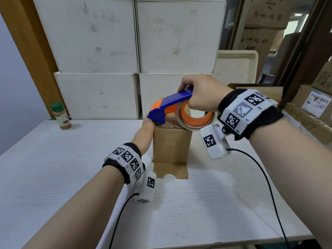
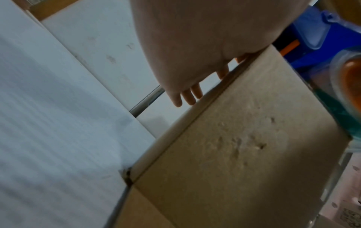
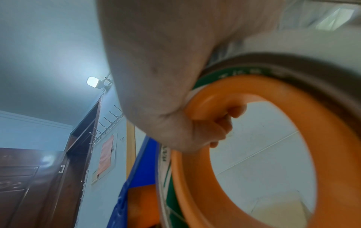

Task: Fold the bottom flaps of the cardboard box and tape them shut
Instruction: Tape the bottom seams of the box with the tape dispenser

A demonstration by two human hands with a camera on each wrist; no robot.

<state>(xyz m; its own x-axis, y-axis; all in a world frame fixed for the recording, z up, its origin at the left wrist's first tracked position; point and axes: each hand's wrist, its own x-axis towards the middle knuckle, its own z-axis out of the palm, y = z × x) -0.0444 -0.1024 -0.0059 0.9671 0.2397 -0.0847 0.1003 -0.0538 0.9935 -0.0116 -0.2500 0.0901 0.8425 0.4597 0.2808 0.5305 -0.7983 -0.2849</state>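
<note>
A small brown cardboard box [image 1: 171, 144] stands upright on the white table [image 1: 71, 168], its folded flaps on top and one flap [image 1: 170, 170] lying flat toward me. My right hand [image 1: 199, 94] grips a blue and orange tape dispenser [image 1: 172, 106] with a roll of clear tape [image 1: 195, 117], resting on the box's top. In the right wrist view my fingers [image 3: 218, 123] curl through the orange core [image 3: 293, 108]. My left hand [image 1: 146, 130] lies against the box's upper left side [image 2: 244, 131], fingers [image 2: 187, 95] straight along the top edge, just below the dispenser's blue tip.
A spice jar with a green lid [image 1: 61, 115] stands at the table's back left. Stacked white boxes [image 1: 125, 51] form a wall behind. A beige tray [image 1: 237, 67] and brown cartons [image 1: 309, 112] sit at the right. Two wrist cables [image 1: 265, 177] trail over the table.
</note>
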